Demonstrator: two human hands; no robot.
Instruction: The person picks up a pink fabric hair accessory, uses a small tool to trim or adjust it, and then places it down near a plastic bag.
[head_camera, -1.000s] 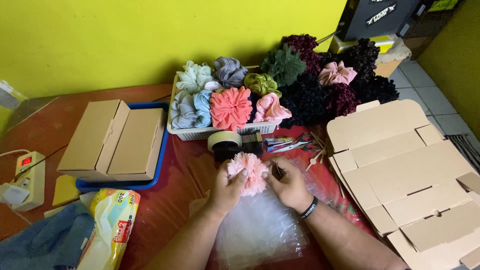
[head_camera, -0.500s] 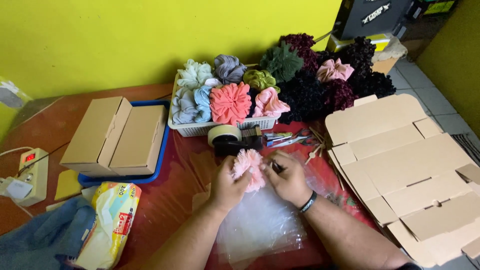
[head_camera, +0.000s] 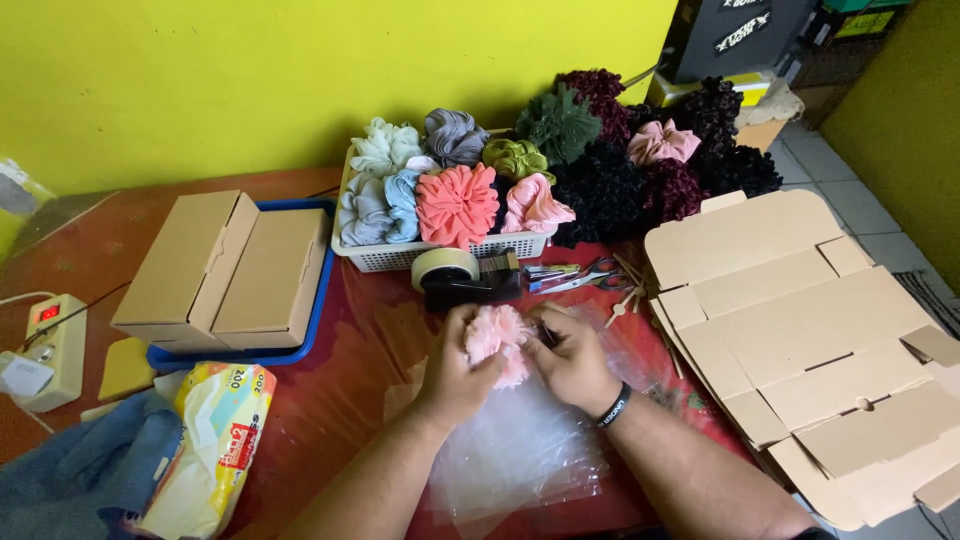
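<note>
Both hands meet over the middle of the red table (head_camera: 330, 400). The left hand (head_camera: 455, 375) cups a fluffy pale pink fabric scrunchie (head_camera: 497, 335) from the left, fingers curled closed around it. The right hand (head_camera: 572, 360), with a black band at the wrist, presses against the scrunchie's right side, its fingers folded in on the fabric. The scrunchie sits between the two hands, just above a crumpled clear plastic bag (head_camera: 525, 450) that lies on the table under the forearms.

Just beyond the hands stands a black tape dispenser with a roll of beige tape (head_camera: 455, 275), and beside it lie scissors with metal blades (head_camera: 575, 277). Behind those, a white plastic lattice basket (head_camera: 440, 255) holds scrunchies in pale green, grey, light blue, coral and pink; a heap of dark maroon, black and green scrunchies (head_camera: 640, 160) lies to its right against the yellow wall.

To the left, two closed brown cardboard boxes (head_camera: 230, 265) rest side by side on a blue tray (head_camera: 320, 290). At the right, a flat unfolded brown cardboard box blank (head_camera: 800, 320) lies spread open, with flaps and slots showing. Near the lower left lies a soft plastic pack, white and yellow with a red label (head_camera: 215, 440), next to blue cloth (head_camera: 70, 480). A beige power strip with a red lit switch (head_camera: 55, 340) sits at the far left edge.
</note>
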